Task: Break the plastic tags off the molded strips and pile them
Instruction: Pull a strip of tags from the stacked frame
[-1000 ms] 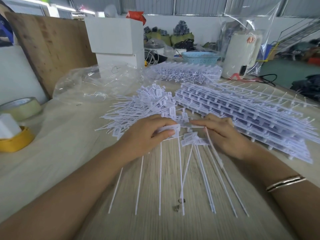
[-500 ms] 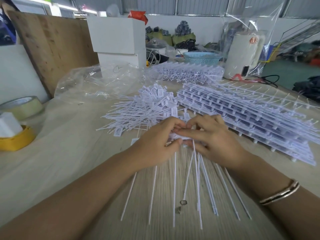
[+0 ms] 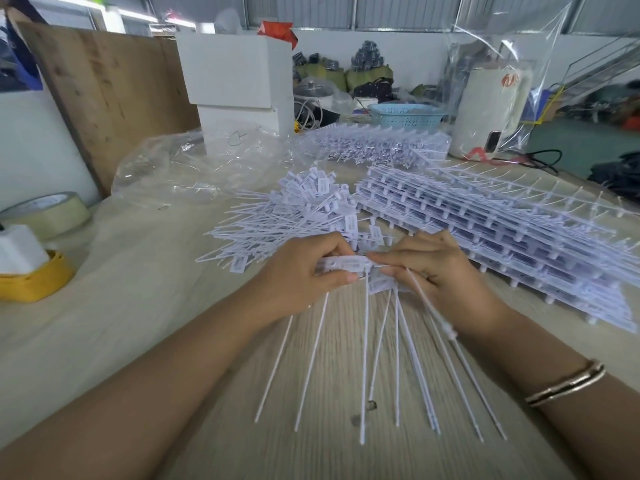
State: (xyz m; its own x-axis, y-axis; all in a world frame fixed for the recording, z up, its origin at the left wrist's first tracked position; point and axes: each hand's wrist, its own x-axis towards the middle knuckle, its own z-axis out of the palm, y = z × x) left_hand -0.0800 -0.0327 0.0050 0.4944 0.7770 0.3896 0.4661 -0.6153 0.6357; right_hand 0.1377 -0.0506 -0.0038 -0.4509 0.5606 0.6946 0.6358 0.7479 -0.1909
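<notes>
Head view: left hand (image 3: pixel 304 271) and right hand (image 3: pixel 433 268) both pinch the head end of a white molded plastic strip (image 3: pixel 349 263) above the pale wood-grain tabletop (image 3: pixel 329 452); its thin tails fan toward the near edge. Step in hand, by judgement: snapping tags free. Next: transfer them onto the heap of loose white tags (image 3: pixel 304 206) just beyond, toward the far edge.

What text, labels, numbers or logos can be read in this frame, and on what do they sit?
None can be read.
Small white plastic tags in the pile: dark print, too small and blurred.
Tall white appliance inside a clear bag: red-orange mark, illegible.
White molded strip that both hands hold: raised detail, unreadable.
</notes>
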